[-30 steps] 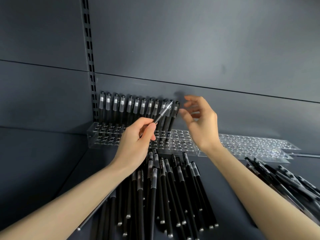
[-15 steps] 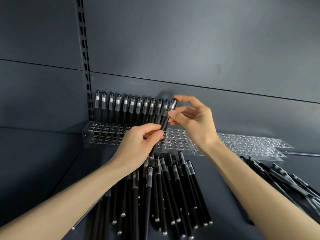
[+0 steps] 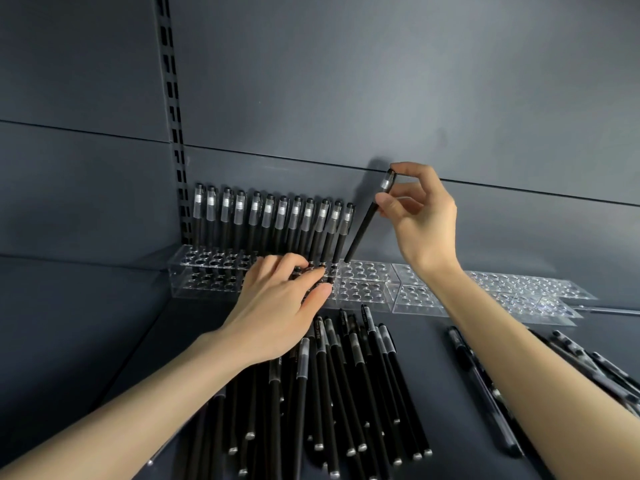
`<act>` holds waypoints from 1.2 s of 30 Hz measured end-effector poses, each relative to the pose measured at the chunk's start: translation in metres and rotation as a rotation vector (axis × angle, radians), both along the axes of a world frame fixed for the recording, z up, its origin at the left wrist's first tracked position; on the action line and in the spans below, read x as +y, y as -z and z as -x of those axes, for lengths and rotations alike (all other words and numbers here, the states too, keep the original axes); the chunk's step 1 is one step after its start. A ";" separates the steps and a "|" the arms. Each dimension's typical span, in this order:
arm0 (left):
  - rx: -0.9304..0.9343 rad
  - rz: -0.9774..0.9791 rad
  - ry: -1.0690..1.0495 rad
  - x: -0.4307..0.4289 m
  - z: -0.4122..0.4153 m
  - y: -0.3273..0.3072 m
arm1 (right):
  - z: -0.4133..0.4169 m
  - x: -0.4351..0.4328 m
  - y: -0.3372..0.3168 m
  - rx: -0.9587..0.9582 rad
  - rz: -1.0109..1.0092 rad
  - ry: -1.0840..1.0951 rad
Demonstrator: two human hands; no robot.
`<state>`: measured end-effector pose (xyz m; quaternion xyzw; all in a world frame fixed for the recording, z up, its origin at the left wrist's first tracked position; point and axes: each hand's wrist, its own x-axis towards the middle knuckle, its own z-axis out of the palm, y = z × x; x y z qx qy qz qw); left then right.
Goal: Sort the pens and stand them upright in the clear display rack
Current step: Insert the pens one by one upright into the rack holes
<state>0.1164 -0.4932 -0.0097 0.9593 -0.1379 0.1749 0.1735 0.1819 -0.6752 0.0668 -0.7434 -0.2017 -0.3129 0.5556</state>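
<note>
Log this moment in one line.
right hand pinches tilted pen, base at clear rack | left hand rests on rack | pen not yet upright

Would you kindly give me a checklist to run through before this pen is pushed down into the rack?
1. Grip: right hand pinches the held pen near its cap: ok.
2. Pen upright: it tilts, cap to the right: not ok.
3. Lower end over a free hole: cannot tell.
4. Rack steadied: left hand rests on it: ok.
5. Cap up like the standing pens: ok.
</note>
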 end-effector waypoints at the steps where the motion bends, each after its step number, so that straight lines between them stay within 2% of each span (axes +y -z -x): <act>1: -0.001 -0.010 -0.002 0.000 0.000 0.000 | -0.001 0.001 0.002 0.005 0.011 -0.002; 11: 0.000 -0.059 -0.008 0.000 0.001 0.001 | -0.009 0.004 0.028 0.087 0.235 -0.017; 22: 0.045 -0.099 -0.043 -0.003 0.006 0.000 | -0.004 0.002 0.028 0.086 0.270 0.012; 26: 0.088 -0.036 -0.030 -0.007 0.011 -0.006 | 0.002 0.002 0.028 0.070 0.295 0.034; 32: -0.012 0.104 -0.079 -0.008 0.044 -0.013 | 0.028 0.000 0.025 0.059 0.295 0.073; 36: 0.027 0.093 -0.167 0.001 0.078 -0.013 | 0.057 0.007 0.028 0.126 0.284 0.008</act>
